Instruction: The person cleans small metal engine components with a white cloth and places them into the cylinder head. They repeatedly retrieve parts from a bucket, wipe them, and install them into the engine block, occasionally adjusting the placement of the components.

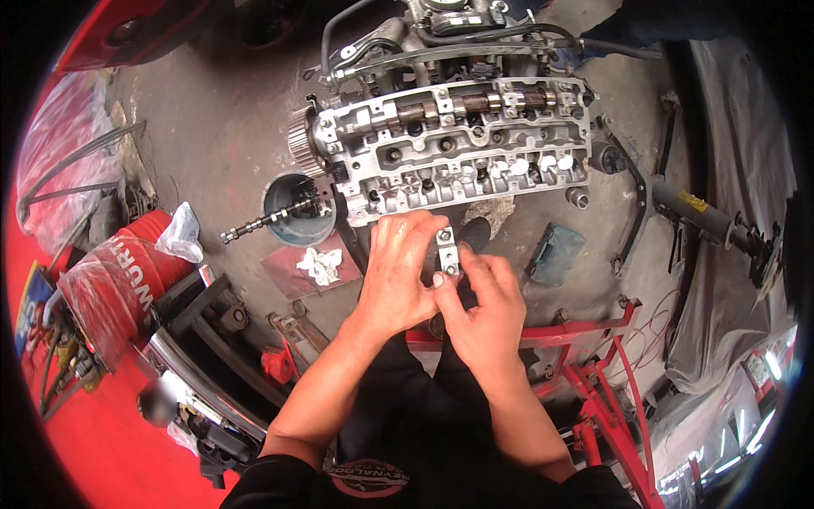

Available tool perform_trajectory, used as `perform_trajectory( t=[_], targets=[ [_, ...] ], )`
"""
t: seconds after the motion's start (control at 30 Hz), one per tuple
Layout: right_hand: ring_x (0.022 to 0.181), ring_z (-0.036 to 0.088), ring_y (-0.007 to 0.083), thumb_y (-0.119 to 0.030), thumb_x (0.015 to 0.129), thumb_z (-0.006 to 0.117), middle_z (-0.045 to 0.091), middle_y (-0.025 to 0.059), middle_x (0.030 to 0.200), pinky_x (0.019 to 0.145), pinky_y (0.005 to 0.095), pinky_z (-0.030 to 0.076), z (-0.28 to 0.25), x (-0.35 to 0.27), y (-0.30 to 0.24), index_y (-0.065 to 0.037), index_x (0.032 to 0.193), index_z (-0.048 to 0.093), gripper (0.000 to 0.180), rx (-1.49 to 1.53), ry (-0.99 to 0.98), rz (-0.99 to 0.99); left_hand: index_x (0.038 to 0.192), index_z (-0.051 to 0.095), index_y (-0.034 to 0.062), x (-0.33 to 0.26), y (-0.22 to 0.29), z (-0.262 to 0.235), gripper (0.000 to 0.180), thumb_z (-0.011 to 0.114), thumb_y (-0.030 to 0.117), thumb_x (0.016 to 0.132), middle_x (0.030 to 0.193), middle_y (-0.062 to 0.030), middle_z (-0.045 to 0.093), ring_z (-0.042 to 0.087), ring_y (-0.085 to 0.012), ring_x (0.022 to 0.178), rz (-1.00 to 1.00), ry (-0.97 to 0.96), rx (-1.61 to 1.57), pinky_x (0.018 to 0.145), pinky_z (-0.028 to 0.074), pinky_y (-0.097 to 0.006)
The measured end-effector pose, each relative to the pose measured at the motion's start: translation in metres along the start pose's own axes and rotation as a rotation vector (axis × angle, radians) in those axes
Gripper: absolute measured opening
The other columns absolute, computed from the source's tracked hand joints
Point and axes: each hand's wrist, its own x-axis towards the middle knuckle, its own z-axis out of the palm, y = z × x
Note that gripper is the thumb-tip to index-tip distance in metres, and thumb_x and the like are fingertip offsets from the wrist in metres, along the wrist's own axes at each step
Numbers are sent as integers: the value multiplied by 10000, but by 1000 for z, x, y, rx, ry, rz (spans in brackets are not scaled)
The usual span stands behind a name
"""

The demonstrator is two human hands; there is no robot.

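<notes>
Between my two hands is a small silvery camshaft bearing cap (448, 253) with a bolt at each end. My left hand (394, 276) grips it from the left, fingers bent toward its upper end and thumb near its lower end. From the right, my right hand (485, 310) pinches the lower part between thumb and fingers. Just beyond them lies the aluminium cylinder head (500, 199). One camshaft (475, 103) is seated along its far side, with a toothed pulley (303, 140) at the left end. The near row holds round, shiny tappets (519, 167).
A second camshaft (254, 227) leans across a bucket (284, 191) at left. White crumpled cloth (320, 265) lies below it. To the right are a teal case (555, 254) and a strut (691, 204). A red metal stand (585, 386) rises at lower right; a red drum (140, 267) stands far left.
</notes>
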Motion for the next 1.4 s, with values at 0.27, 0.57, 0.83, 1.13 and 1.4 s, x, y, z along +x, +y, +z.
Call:
perform_trajectory(
  t=[0.27, 0.57, 0.83, 1.13, 1.4],
  targets=[
    [1201, 564, 283, -595, 1057, 329, 507, 176, 1429, 976, 470, 494, 63, 91, 54, -89, 1579, 357, 727, 1081, 561, 1262, 1242, 613, 35, 27, -61, -58, 698, 902, 144, 616, 1207, -169, 626, 554, -367, 1135, -10, 105, 28, 995, 451, -459],
    [1345, 543, 389, -588, 1062, 186, 485, 240, 1523, 1166, 475, 420, 117, 168, 73, 138, 1461, 426, 862, 1083, 1055, 1517, 1301, 600, 39, 40, -82, -71, 741, 923, 208, 656, 1259, -172, 605, 549, -359, 1186, -40, 142, 29, 1030, 444, -454],
    [1364, 524, 392, -575, 1061, 205, 510, 254, 1497, 1180, 442, 386, 127, 173, 92, 151, 1400, 500, 854, 760, 1059, 1644, 1276, 592, 34, 29, -64, -50, 722, 915, 143, 639, 1262, -161, 595, 549, -358, 1175, -75, 54, -31, 1043, 442, -446],
    [1297, 583, 369, -522, 1062, 216, 581, 233, 1420, 1155, 431, 418, 119, 173, 95, 93, 1364, 565, 769, 669, 1024, 1596, 1278, 587, 51, 27, -75, -22, 700, 887, 252, 678, 1236, -116, 604, 549, -337, 1226, 53, -17, -14, 1209, 158, -667],
    [1238, 637, 348, -474, 1063, 226, 644, 215, 1351, 1133, 422, 446, 121, 178, 122, 42, 1333, 623, 705, 614, 1003, 1668, 1267, 620, 49, 49, -85, -14, 687, 892, 206, 655, 1214, -134, 647, 576, -352, 1222, 47, 167, 141, 1215, 181, -639]
  ],
)
